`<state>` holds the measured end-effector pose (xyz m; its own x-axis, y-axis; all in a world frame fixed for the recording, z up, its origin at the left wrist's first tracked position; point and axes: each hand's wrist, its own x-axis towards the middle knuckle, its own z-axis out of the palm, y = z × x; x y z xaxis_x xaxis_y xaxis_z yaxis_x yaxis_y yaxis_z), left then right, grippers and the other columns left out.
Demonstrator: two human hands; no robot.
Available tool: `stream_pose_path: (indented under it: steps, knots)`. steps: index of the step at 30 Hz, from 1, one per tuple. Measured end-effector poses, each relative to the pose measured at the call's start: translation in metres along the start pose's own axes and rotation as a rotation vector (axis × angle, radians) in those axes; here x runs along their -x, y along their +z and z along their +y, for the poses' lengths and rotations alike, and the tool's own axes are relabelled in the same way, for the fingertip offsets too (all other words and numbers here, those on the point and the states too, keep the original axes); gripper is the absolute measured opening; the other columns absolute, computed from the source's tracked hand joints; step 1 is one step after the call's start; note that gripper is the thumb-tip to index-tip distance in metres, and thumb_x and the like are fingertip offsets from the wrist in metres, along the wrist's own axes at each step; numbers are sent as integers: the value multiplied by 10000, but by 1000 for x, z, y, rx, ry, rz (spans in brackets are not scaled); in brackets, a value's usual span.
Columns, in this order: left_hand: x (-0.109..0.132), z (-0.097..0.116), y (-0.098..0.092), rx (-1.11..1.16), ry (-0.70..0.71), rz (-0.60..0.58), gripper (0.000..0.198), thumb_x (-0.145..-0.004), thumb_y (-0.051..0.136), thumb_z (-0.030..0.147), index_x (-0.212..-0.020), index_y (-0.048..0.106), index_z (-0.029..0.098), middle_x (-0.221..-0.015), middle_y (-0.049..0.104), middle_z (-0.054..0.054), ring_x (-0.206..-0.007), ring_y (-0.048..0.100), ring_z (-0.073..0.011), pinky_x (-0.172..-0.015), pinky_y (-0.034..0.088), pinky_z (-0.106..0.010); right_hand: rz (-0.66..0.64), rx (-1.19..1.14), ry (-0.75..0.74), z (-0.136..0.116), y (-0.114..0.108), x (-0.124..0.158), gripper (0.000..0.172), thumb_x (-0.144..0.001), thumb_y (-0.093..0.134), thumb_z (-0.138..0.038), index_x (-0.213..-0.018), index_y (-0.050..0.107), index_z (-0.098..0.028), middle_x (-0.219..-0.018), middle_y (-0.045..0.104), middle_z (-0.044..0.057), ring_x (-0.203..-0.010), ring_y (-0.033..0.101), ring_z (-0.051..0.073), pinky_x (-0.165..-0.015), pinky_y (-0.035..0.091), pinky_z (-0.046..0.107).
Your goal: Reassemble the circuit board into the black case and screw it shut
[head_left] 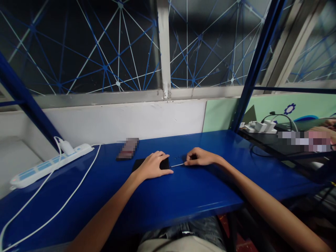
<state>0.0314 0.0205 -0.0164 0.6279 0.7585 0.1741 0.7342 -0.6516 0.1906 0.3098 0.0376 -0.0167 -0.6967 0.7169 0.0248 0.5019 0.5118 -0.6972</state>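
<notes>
A flat black rectangular device (pixel 165 164) lies on the blue table, its middle covered by my left hand (pixel 151 165). The thumb and fingers of that hand hold it along opposite edges near its right end. My right hand (pixel 199 156) is closed, with the fingers pinching a thin metal rod like a screwdriver shaft (pixel 177 165). The rod points left and its tip is at the right end of the device; whether it touches is too small to tell. Several tiny dark bits (pixel 177 157) lie on the table just beyond the rod.
A phone (pixel 128 149) lies behind my left hand. To the left, a white power strip (pixel 52 166) has a plug in it and a white cable (pixel 78 190) looping over the blue table (pixel 183 196). Blue frame posts rise on both sides. At right, another person's blurred hand is near a second table.
</notes>
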Motion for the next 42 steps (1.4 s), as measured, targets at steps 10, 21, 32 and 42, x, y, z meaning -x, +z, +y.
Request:
stream_pose_path:
  steps: [10,21,32,42]
  knots:
    - [0,-1,1,17,20,25,760,-761,559,732,-1322,552,219,-1263,574,-124,-1135,535,-333,-944,432,-456,27,28,13,-3,5,-2,358,-650,784,-431,-733,550,-174,-610,481,-56,-540,406,93,-511,280,223]
    - [-2,3,2,217,120,25,298,-790,689,489,-994,725,274,-1345,499,-59,-1220,491,-310,-1002,427,-451,20,32,12,-5,0,1,413,-847,558,-524,-746,653,-136,-592,476,-33,-537,359,93,-508,269,238]
    - [-3,4,1,242,132,30,148,-812,683,375,-877,729,250,-1300,542,-60,-1198,511,-300,-991,425,-482,52,45,4,-1,3,-1,333,-674,765,-420,-797,592,-163,-643,513,-43,-555,432,96,-520,300,218]
    - [-3,4,2,238,122,22,149,-815,673,379,-870,722,250,-1313,531,-55,-1204,507,-299,-996,421,-485,64,5,-37,-2,0,1,290,-853,576,-404,-832,672,-131,-658,582,6,-563,446,102,-523,318,226]
